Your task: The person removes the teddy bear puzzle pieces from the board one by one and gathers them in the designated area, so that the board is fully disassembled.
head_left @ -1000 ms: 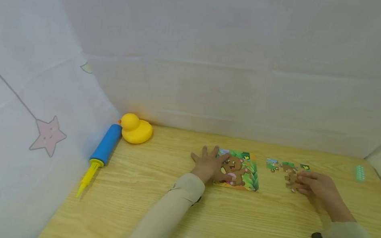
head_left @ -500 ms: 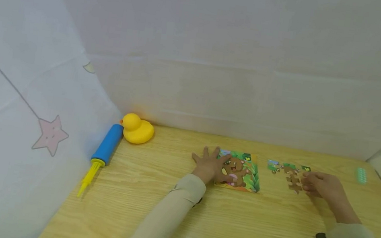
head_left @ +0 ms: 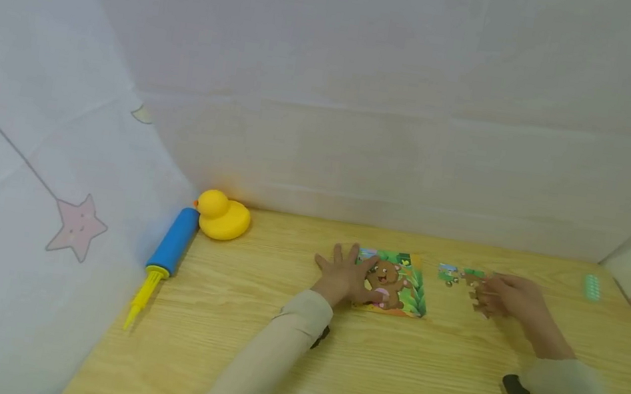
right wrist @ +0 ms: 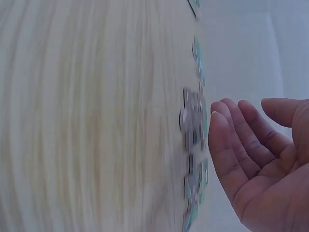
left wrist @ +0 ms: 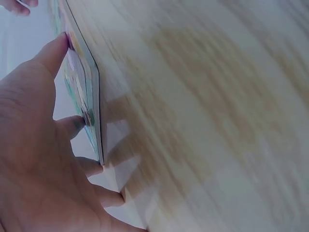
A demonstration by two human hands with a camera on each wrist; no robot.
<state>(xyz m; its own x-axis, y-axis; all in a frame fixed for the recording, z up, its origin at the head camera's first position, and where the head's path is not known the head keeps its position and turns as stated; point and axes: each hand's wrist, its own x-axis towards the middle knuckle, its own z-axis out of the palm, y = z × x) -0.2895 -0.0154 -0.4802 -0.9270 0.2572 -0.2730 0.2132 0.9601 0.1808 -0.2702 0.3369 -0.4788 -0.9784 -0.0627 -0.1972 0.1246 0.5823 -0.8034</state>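
My left hand [head_left: 340, 278] lies with fingers spread at the left side of a bear picture puzzle [head_left: 413, 295]. In the left wrist view, the thumb [left wrist: 55, 50] and a fingertip touch the picture's face, while the other fingers reach past its edge to the table. My right hand [head_left: 521, 307] hovers close over several loose jigsaw pieces [head_left: 450, 275] right of the picture, covering some in the head view. Seen from the right wrist, its fingers [right wrist: 224, 145] are loosely bent with nothing between them and the thumb, beside the pieces [right wrist: 193, 118].
A yellow toy duck [head_left: 224, 216] and a blue hand pump [head_left: 175, 241] with a yellow nozzle stand at the table's left edge. A small mint-green bumpy object [head_left: 592, 287] lies far right. White printed cloth [head_left: 361, 129] rises behind the wooden table [head_left: 386, 382].
My right hand first drew slightly right off the pieces, then came back left over them and now covers more of them. The left hand stays on the picture.
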